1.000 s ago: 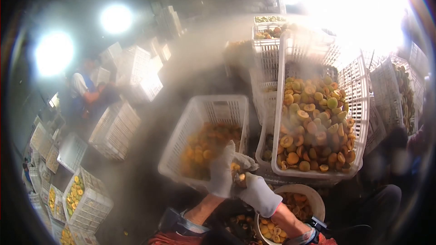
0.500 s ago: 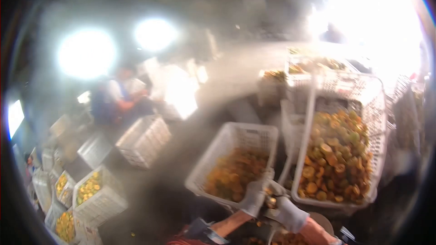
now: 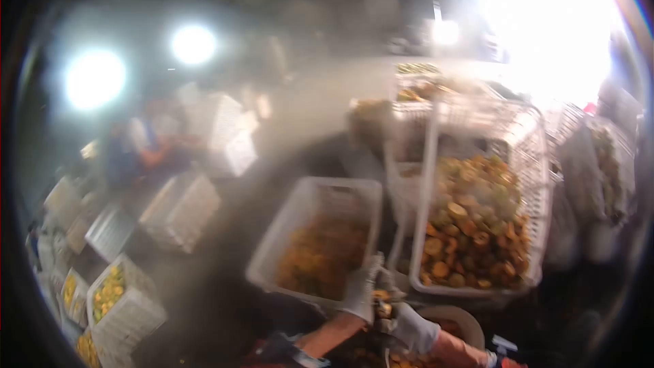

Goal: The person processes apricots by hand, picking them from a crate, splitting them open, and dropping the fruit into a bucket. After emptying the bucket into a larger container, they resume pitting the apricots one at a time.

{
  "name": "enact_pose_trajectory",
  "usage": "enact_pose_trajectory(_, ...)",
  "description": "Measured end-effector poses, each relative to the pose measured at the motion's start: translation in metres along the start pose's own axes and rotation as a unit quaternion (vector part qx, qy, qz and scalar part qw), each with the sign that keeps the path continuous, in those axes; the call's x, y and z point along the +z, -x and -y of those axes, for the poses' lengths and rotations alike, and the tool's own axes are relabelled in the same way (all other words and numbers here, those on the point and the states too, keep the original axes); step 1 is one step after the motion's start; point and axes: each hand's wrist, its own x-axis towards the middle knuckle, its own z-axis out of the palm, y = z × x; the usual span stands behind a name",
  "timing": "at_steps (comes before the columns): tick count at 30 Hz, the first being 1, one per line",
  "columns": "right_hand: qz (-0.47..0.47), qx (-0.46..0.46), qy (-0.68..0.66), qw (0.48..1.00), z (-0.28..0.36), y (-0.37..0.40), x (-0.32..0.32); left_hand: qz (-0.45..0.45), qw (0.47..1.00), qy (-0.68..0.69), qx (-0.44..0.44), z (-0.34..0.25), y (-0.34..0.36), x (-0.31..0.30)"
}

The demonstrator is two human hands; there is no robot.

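Left grip (image 3: pixel 359 293), right grip (image 3: pixel 414 331) gloved, close together; forearms (image 3: pixel 332 336) angled inward.

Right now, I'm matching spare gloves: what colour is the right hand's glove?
The right glove looks whitish grey, best seen in the head view.

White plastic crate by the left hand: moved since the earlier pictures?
No: the plastic crate keeps its place left of the fuller crate; the view shifted.

Two round lights (image 3: pixel 95 80) glow at left; broad white glare (image 3: pixel 553 34) fills the upper right; hazy grey floor (image 3: pixel 317 92) between.
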Motion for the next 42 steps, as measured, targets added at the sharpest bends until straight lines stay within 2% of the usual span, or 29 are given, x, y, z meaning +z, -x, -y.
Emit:
enact_pose_trajectory(2, -0.024, 0.196, -0.031, 0.98, 0.072, 0.029, 0.042, 0.015, 0.968, -0.216, 0.126, -0.015, 0.028, 0.022)
enact_pose_trajectory(3, 0.009, 0.168, 0.041, 0.985, 0.066, 0.028, 0.039, 0.037, 0.969, -0.22, 0.108, -0.014, 0.026, 0.018)
enact_pose_trajectory(5, 0.076, 0.099, 0.248, 0.961, 0.057, 0.032, 0.027, 0.162, 0.812, -0.404, 0.389, -0.008, 0.022, 0.006)
enact_pose_trajectory(6, 0.1, 0.074, 0.359, 0.925, 0.056, 0.036, 0.021, 0.174, 0.816, -0.401, 0.379, -0.004, 0.02, 0.001)
enact_pose_trajectory(7, 0.125, 0.053, 0.464, 0.875, 0.055, 0.04, 0.014, 0.171, 0.915, -0.287, 0.226, -0.001, 0.017, -0.004)
enact_pose_trajectory(8, 0.145, 0.041, 0.549, 0.822, 0.052, 0.042, 0.011, 0.157, 0.972, -0.164, 0.062, 0.001, 0.013, -0.008)
enact_pose_trajectory(9, 0.16, 0.032, 0.615, 0.771, 0.054, 0.042, 0.007, 0.161, 0.972, -0.164, 0.055, 0.002, 0.009, -0.01)
enact_pose_trajectory(11, 0.18, 0.029, 0.697, 0.693, 0.06, 0.042, 0.003, 0.131, 0.978, 0.147, -0.064, 0.005, -0.002, -0.014)
enact_pose_trajectory(12, 0.182, 0.024, 0.716, 0.674, 0.065, 0.041, 0.001, 0.131, 0.978, 0.145, -0.07, -0.001, -0.01, -0.019)
enact_pose_trajectory(14, 0.154, 0.081, 0.675, 0.717, 0.095, 0.048, -0.01, -0.013, 0.985, -0.107, 0.134, -0.03, -0.033, -0.036)
enact_pose_trajectory(15, 0.131, 0.137, 0.633, 0.751, 0.111, 0.05, -0.018, -0.087, 0.941, -0.228, 0.235, -0.046, -0.044, -0.046)
enact_pose_trajectory(16, 0.057, 0.063, 0.675, 0.733, 0.122, 0.048, -0.033, -0.161, 0.866, -0.341, 0.328, -0.056, -0.051, -0.056)
enact_pose_trajectory(17, -0.019, -0.013, 0.709, 0.705, 0.127, 0.047, -0.049, -0.166, 0.864, -0.34, 0.331, -0.061, -0.056, -0.067)
enact_pose_trajectory(18, -0.102, -0.062, 0.727, 0.677, 0.128, 0.046, -0.062, -0.239, 0.665, -0.582, 0.401, -0.064, -0.059, -0.079)
enact_pose_trajectory(19, -0.182, -0.117, 0.736, 0.642, 0.13, 0.044, -0.073, -0.294, 0.393, -0.761, 0.424, -0.065, -0.063, -0.09)
enact_pose_trajectory(20, -0.172, -0.134, 0.736, 0.641, 0.128, 0.04, -0.079, -0.295, 0.509, -0.689, 0.422, -0.048, -0.073, -0.097)
enact_pose_trajectory(21, -0.206, -0.076, 0.757, 0.615, 0.12, 0.035, -0.083, -0.206, 0.514, -0.728, 0.404, -0.037, -0.073, -0.105)
enact_pose_trajectory(22, -0.235, -0.02, 0.773, 0.588, 0.109, 0.026, -0.086, -0.174, 0.66, -0.617, 0.392, -0.016, -0.102, -0.107)
enact_pose_trajectory(23, -0.224, -0.021, 0.77, 0.597, 0.093, 0.017, -0.096, -0.102, 0.535, -0.735, 0.404, -0.008, -0.083, -0.091)
enact_pose_trajectory(24, -0.212, -0.02, 0.767, 0.606, 0.082, 0.005, -0.101, -0.016, 0.493, -0.82, 0.292, -0.032, -0.033, -0.021)
enact_pose_trajectory(25, -0.194, -0.037, 0.767, 0.61, 0.089, -0.005, -0.089, 0.019, 0.506, -0.818, 0.273, -0.021, -0.038, -0.016)
enact_pose_trajectory(26, -0.314, 0.075, 0.641, 0.696, 0.098, -0.016, -0.073, 0.047, 0.837, -0.522, 0.16, 0.0, -0.049, -0.027)
enact_pose_trajectory(27, -0.433, 0.204, 0.477, 0.738, 0.105, -0.013, -0.066, 0.091, 0.989, -0.11, 0.024, 0.023, -0.06, -0.032)
enact_pose_trajectory(28, -0.43, 0.202, 0.478, 0.739, 0.102, -0.009, -0.068, 0.089, 0.99, -0.11, 0.026, 0.025, -0.057, -0.03)
enact_pose_trajectory(30, -0.239, 0.071, 0.802, 0.543, 0.097, 0.001, -0.075, 0.059, 0.991, -0.119, -0.011, 0.026, -0.049, -0.02)
enact_pose_trajectory(33, -0.304, 0.082, 0.786, 0.532, 0.109, 0.011, -0.058, 0.024, 0.991, -0.115, -0.066, 0.018, -0.043, -0.018)
enact_pose_trajectory(36, -0.266, 0.071, 0.803, 0.528, 0.098, 0.023, -0.093, 0.026, 0.993, -0.082, -0.079, 0.023, -0.049, -0.03)
enact_pose_trajectory(40, -0.311, 0.033, 0.801, 0.511, 0.073, 0.023, -0.119, 0.053, 0.991, -0.079, -0.099, 0.026, -0.048, -0.028)
enact_pose_trajectory(42, -0.299, -0.07, 0.751, 0.585, 0.074, 0.027, -0.12, 0.081, 0.989, -0.067, -0.108, 0.029, -0.046, -0.024)
